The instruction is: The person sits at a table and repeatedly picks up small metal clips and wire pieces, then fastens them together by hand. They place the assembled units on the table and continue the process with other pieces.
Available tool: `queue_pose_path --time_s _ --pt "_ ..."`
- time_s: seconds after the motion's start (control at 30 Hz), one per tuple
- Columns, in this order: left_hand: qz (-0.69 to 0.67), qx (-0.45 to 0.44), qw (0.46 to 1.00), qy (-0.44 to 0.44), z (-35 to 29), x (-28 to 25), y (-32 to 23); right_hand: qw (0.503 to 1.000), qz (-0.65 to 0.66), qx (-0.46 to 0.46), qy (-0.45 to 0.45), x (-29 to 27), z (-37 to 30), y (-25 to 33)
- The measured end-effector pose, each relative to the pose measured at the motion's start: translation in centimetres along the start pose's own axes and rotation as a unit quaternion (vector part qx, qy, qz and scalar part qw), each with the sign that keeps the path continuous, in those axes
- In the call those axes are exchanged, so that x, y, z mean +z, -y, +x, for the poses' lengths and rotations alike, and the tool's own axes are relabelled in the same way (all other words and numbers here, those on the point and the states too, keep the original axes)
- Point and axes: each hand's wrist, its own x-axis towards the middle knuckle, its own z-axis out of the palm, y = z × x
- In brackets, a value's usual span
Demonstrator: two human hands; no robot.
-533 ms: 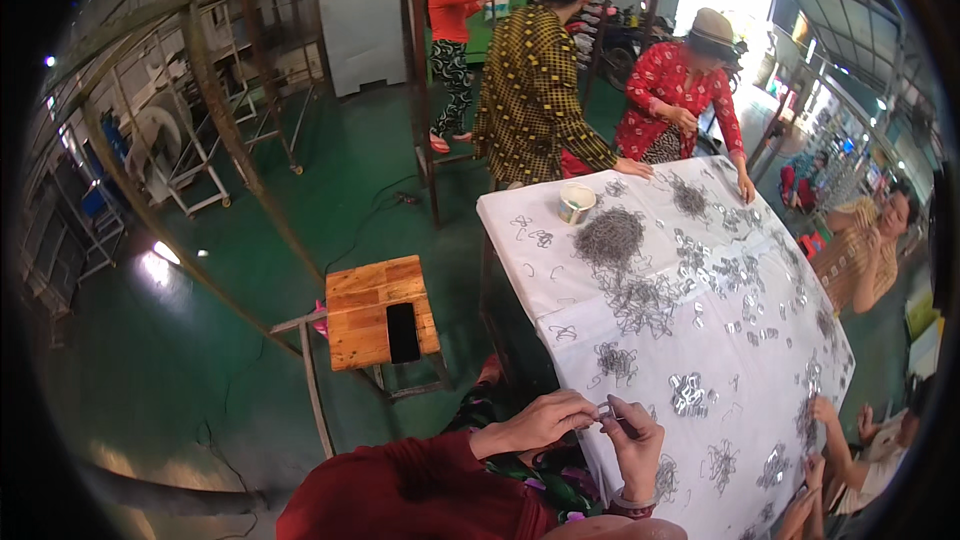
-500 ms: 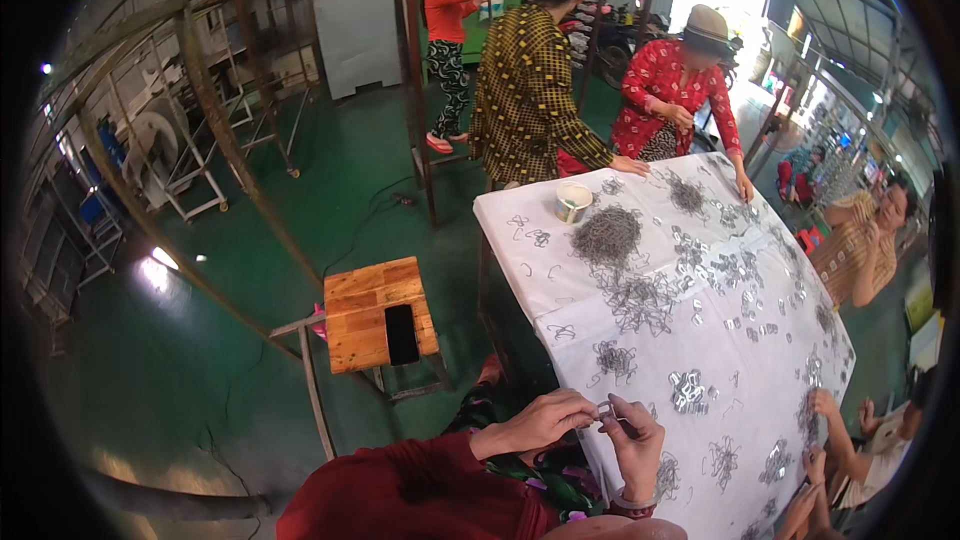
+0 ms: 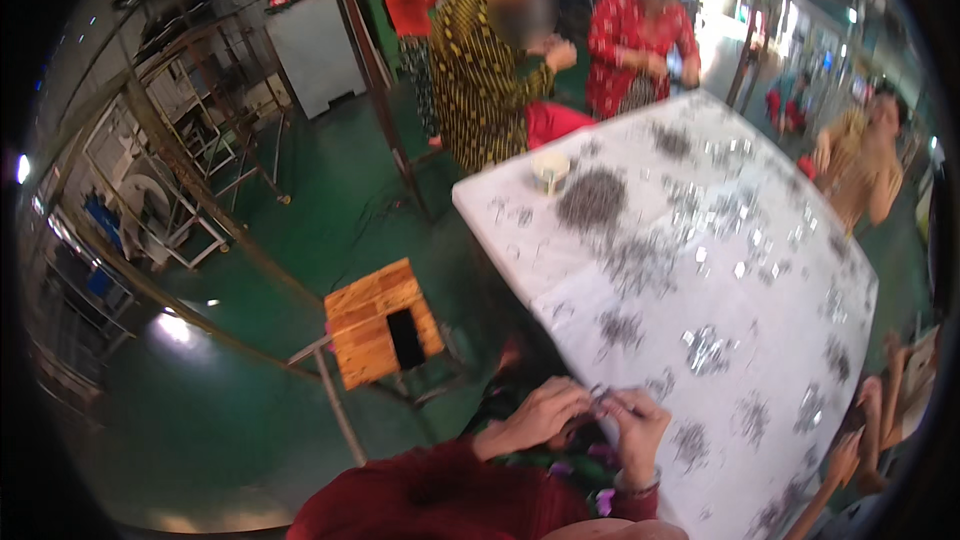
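At the near left edge of the table, my left hand (image 3: 545,415) and my right hand (image 3: 637,427) meet fingertip to fingertip. Both are closed in a pinch on a small grey metal piece (image 3: 599,393), mostly covered by the fingers and blurred, so its exact kind does not show. Beside them, the white-covered table (image 3: 640,480) bears loose heaps of bent wire pieces (image 3: 692,444). A cluster of shiny flat metal pieces (image 3: 706,349) lies a little farther off.
A large dark wire heap (image 3: 592,200) and a white tub (image 3: 550,172) are at the far left of the table. Left of me stands a wooden stool (image 3: 365,305) with a black phone (image 3: 405,339). Co-workers surround the table; a co-worker's hand (image 3: 845,455) is at the right edge.
The whole view has shifted and tilted. My hands keep pinching the small piece. The co-worker in yellow and black has lifted a hand off the table; the red-shirted one has drawn their hands in.
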Motion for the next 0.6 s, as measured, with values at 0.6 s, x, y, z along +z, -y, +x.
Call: queue_pose_path --time_s 0.6 --pt "0.191 -0.130 0.971 0.060 18.8 4.9 16.7 0.993 0.055 0.020 0.104 0.8 -1.6 -3.4"
